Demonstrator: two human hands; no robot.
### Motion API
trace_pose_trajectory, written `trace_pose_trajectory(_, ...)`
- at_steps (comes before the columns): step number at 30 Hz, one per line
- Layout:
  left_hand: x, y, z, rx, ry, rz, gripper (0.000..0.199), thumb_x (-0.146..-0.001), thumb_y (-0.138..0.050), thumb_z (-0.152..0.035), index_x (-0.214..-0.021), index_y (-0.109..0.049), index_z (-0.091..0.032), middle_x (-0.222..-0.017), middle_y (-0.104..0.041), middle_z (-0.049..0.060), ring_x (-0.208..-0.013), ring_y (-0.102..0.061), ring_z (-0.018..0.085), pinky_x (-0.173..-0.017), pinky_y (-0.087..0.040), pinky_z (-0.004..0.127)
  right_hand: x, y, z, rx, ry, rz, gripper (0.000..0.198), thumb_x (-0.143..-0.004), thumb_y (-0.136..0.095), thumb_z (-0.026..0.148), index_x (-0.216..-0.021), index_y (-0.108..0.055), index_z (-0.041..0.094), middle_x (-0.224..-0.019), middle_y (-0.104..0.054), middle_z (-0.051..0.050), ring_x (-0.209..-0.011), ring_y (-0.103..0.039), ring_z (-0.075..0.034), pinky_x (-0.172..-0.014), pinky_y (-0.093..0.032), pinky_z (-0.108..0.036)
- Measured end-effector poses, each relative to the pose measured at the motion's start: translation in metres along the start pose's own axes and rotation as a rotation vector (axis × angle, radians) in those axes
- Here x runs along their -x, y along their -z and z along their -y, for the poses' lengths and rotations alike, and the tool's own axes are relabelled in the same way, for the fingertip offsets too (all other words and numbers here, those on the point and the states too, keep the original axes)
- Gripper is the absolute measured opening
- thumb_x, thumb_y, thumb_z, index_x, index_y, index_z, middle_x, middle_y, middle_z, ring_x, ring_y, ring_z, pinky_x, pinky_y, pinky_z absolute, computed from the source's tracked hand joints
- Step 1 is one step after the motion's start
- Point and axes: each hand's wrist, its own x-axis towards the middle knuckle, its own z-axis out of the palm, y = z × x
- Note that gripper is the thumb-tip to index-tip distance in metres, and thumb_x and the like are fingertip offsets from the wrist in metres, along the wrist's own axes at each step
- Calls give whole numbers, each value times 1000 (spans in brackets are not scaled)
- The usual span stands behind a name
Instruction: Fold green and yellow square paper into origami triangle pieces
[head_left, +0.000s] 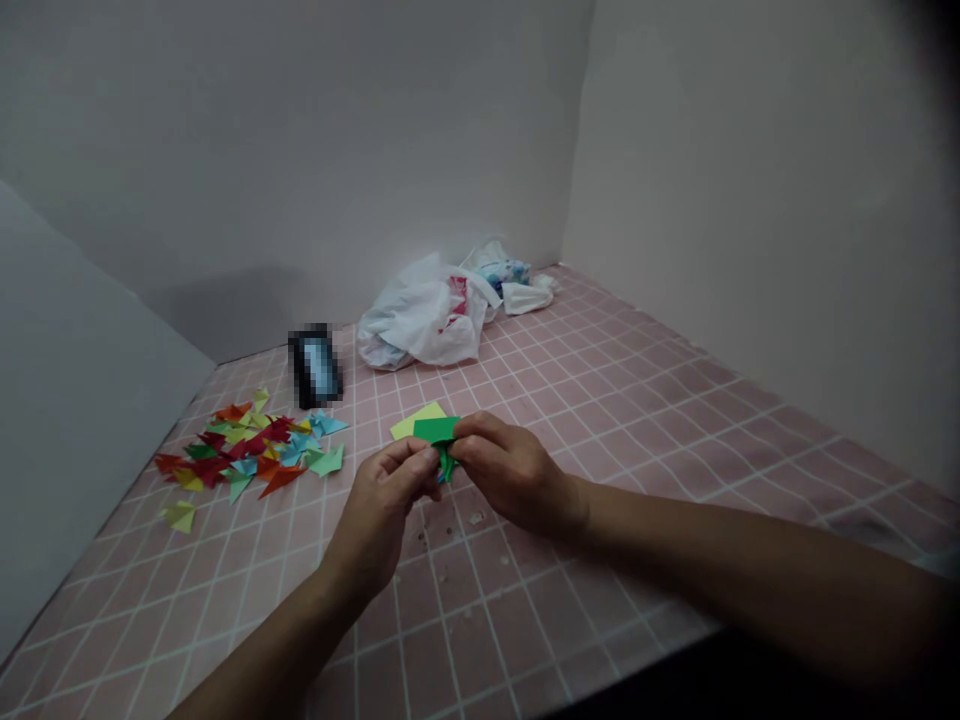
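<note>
A piece of green folded paper [435, 430] is held up between my two hands near the middle of the view. My left hand [386, 505] pinches its lower left part between thumb and fingers. From the right, my right hand [510, 465] grips the opposite edge with closed fingers. A narrow green flap hangs below, between the fingertips. Part of the paper is hidden by my fingers. Just behind it, yellow paper [409, 422] lies on the table.
Many-coloured folded paper pieces [247, 445] are heaped on the left of the pink checked tablecloth [600, 420]. A pixelated dark device [316, 368] stands behind them. White plastic bags [427, 310] lie against the back wall. Small scraps [478, 518] sit below my hands.
</note>
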Motion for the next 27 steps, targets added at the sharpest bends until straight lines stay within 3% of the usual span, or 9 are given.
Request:
trace_pose_trajectory(8, -1, 3, 4, -25, -8, 8, 20, -82, -66, -34, -69, -63, -19, -68, -53, -1, -65, -48, 14, -64, -42, 28, -3, 1, 0, -12, 3, 52, 23, -100, -41, 14, -85, -58, 17, -86, -63, -9, -76, -60, -18, -65, -55, -29)
trace_pose_trajectory(19, -2, 0, 4, -102, 52, -30, 23, -75, -69, -34, -63, -56, -19, -61, -50, -2, -58, -44, 13, -60, -36, 27, 1, -2, -2, -36, -22, 64, 18, -99, -43, 13, -89, -55, 20, -86, -60, -7, -80, -60, -18, -68, -55, -29)
trace_pose_trajectory(27, -1, 1, 0, -255, -1, -48, 22, -77, -62, -31, -60, -55, -20, -58, -50, -2, -58, -45, 14, -60, -37, 28, 0, -1, -1, -9, 10, 84, 18, -99, -41, 12, -89, -55, 20, -85, -60, -7, -77, -59, -18, -66, -54, -29)
